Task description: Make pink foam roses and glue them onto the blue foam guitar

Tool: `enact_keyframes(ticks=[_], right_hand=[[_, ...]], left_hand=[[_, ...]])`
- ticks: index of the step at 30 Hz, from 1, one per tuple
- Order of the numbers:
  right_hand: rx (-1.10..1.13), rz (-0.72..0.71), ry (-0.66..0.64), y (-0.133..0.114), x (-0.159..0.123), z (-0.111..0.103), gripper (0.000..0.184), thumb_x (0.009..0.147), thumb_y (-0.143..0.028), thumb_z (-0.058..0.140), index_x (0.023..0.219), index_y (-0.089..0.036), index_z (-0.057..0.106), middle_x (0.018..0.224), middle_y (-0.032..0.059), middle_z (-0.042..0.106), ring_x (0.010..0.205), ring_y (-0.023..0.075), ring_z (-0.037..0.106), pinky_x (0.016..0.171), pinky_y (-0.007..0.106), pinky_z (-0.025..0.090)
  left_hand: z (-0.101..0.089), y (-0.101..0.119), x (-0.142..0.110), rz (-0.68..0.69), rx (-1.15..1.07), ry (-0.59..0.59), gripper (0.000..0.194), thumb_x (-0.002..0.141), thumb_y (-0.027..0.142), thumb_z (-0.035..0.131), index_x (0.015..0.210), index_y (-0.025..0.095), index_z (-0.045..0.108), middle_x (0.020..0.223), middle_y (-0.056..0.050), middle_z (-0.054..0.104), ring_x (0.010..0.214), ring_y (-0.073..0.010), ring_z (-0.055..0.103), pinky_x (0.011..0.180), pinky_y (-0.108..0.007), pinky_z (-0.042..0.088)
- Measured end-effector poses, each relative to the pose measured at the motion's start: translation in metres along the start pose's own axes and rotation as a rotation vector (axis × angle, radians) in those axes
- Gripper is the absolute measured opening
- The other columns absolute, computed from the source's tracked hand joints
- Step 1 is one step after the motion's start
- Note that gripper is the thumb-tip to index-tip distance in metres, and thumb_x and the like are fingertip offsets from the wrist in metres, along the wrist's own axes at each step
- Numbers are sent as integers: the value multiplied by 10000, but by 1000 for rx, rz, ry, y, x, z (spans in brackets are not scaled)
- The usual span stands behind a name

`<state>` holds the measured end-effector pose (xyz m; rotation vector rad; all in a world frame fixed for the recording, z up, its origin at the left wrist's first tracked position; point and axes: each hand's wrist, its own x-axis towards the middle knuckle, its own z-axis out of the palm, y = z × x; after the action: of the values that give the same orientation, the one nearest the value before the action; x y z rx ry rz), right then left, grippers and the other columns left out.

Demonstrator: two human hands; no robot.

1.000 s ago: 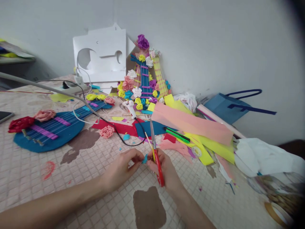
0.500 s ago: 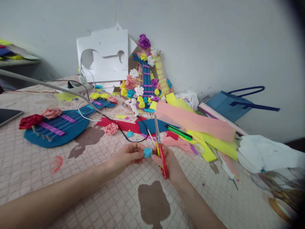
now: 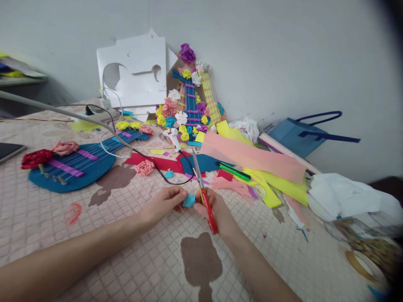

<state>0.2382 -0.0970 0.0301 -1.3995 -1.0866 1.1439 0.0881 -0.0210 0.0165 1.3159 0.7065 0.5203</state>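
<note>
Fingers (image 3: 179, 196) of L hand (image 3: 170, 200) pinch sm. sq. blue paper (image 3: 189, 200).

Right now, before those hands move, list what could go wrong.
The scissors stay in the right hand while the fingers handle the small blue piece; a slip might bring the handles or blades against it.
The blades point towards the black cord looping out from the glue gun, so they could snag it.
If the gun is hot, which I can't tell, the scraps beside it, like the yellow one, could be marked.
</note>
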Motion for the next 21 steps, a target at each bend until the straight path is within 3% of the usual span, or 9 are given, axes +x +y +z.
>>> enact_keyframes(ticks=[4,9,12,16,21], right_hand=[[3,4,24,3,1,-1,173,639,-220,616,756,-198,491,589,-85,438,474,74,347,456,208,249],[-4,-28,36,11,5,-3,201,621,-213,638,788,-194,528,625,-64,481,536,91,418,491,207,315],[-5,-16,22,8,4,-2,193,615,-199,636,765,-194,516,600,-71,464,511,84,389,473,202,299],[-3,-2,-1,2,2,0,184,617,-207,636,753,-191,513,617,-60,499,509,85,393,460,205,290],[14,0,-8,-1,0,1,213,692,-319,665,776,-197,512,548,-82,445,453,74,356,423,200,260]], left_hand=[[1,0,-2,36,31,-16,446,829,574,475,790,141,573,748,-25,587,641,-133,550,611,-270,457],[0,-4,-2,199,211,-20,432,619,424,770,873,152,549,806,-16,573,685,-134,537,572,-233,437],[-1,-6,1,149,140,-19,342,712,452,676,774,145,539,695,-2,557,623,-116,517,568,-231,423],[-2,-3,3,29,7,5,368,789,498,557,697,142,540,637,1,559,571,-103,509,584,-237,431],[-4,1,3,133,134,48,368,815,475,517,638,153,507,594,24,501,546,-97,466,533,-215,396]])
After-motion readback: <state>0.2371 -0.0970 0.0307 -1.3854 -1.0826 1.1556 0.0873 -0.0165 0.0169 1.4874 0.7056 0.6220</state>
